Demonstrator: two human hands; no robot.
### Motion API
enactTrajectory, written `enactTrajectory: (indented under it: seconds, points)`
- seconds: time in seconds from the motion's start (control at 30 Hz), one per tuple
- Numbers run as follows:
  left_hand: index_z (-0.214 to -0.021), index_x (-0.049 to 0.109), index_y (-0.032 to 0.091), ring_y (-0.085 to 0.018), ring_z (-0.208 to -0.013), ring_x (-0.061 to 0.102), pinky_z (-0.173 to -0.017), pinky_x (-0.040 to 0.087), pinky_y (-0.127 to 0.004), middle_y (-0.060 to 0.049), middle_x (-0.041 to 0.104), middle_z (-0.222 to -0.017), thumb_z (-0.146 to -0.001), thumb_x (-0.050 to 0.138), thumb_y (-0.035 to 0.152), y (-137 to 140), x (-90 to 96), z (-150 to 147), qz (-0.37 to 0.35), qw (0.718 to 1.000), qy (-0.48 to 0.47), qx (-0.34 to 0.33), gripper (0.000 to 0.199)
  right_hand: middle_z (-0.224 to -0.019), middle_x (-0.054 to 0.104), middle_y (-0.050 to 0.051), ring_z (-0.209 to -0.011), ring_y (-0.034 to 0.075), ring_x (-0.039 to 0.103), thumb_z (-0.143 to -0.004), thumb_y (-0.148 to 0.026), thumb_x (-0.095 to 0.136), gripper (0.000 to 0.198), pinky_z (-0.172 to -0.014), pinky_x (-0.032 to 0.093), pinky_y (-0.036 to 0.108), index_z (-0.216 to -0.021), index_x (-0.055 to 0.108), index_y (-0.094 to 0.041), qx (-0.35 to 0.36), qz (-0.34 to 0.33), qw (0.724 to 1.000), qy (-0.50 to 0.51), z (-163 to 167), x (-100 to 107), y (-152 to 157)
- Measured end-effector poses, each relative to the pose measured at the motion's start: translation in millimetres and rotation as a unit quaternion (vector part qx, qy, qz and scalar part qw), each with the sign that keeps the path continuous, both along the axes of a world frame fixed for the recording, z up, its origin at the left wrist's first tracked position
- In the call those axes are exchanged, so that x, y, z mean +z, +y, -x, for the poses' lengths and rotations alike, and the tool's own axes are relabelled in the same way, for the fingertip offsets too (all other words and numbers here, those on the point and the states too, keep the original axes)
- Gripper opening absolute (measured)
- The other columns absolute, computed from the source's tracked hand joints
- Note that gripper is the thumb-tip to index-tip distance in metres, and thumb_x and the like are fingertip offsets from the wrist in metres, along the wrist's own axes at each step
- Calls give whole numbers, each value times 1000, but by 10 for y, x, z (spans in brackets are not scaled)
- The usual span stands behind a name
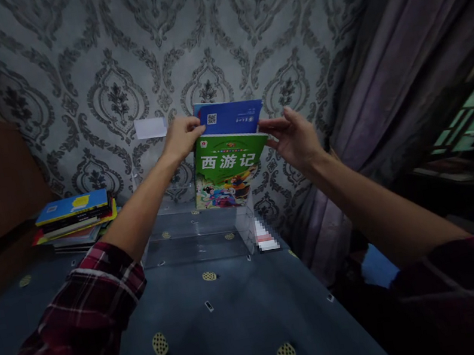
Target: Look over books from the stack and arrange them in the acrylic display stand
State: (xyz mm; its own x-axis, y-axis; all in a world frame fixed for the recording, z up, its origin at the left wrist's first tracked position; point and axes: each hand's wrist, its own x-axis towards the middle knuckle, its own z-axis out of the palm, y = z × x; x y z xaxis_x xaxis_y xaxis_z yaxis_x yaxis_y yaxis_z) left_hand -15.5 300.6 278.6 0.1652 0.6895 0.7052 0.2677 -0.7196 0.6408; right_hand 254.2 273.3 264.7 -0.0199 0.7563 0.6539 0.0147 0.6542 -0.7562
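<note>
A green book with large white Chinese characters and cartoon figures stands in a clear stepped rack. Behind it rises a blue book with a QR code, its lower part hidden by the green cover. My left hand pinches the blue book at its left edge, thumb in front. On the other side, my right hand has its fingertips against the books' right edges. Its thumb sticks up, apart from the covers; the fingers do not close round anything.
A stack of books lies left on the patterned dark tablecloth. A white card or panel shows before the wallpaper. Right of the rack lies a blurred-out item. A curtain hangs at the right, past the table edge.
</note>
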Motion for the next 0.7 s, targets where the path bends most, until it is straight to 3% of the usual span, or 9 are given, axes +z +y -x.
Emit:
enactTrajectory:
  seconds: [0.2, 0.3, 0.43, 0.57, 0.7]
  points:
    - [-75, 57, 13, -12, -57, 58, -60, 52, -26, -3, 58, -67, -92, 55, 21, -47, 22, 67, 52, 997, 46, -21, 19, -107, 75, 6, -119, 30, 61, -85, -68, 54, 45, -89, 54, 45, -86, 72, -27, 4, -1, 1000, -14, -23, 43, 44]
    - [-87, 62, 14, -12, -59, 58, -59, 52, -24, -1, 59, -68, -88, 57, 17, -17, 26, 66, 17, 999, 38, 8, 6, -110, 74, 5, -122, 28, 60, -86, -67, 52, 46, -89, 53, 43, -88, 72, -25, -3, -18, 1000, -24, -6, 75, 70]
    - [-105, 64, 17, -14, -65, 60, -61, 52, -23, 0, 61, -73, -85, 57, 15, 24, 9, 49, -60, 997, 24, 52, 21, -107, 74, 6, -114, 26, 64, -88, -61, 53, 43, -90, 52, 41, -86, 73, -23, -6, -50, 998, -36, 34, 99, 95]
    - [-101, 68, 18, -16, -77, 60, -67, 51, -24, -2, 64, -78, -86, 57, 19, 35, 1, 48, -128, 987, 40, 93, 18, -100, 76, 6, -103, 23, 68, -86, -53, 61, 34, -90, 51, 38, -83, 75, -22, -40, -76, 995, -48, 64, 82, 125]
    - [-91, 71, 15, -17, -84, 61, -76, 51, -28, -5, 67, -85, -87, 57, 20, 24, 35, 66, -136, 982, 86, 94, 16, -94, 76, 7, -98, 23, 69, -82, -55, 63, 37, -91, 50, 38, -79, 76, -20, -80, -87, 991, -59, 38, 4, 181]
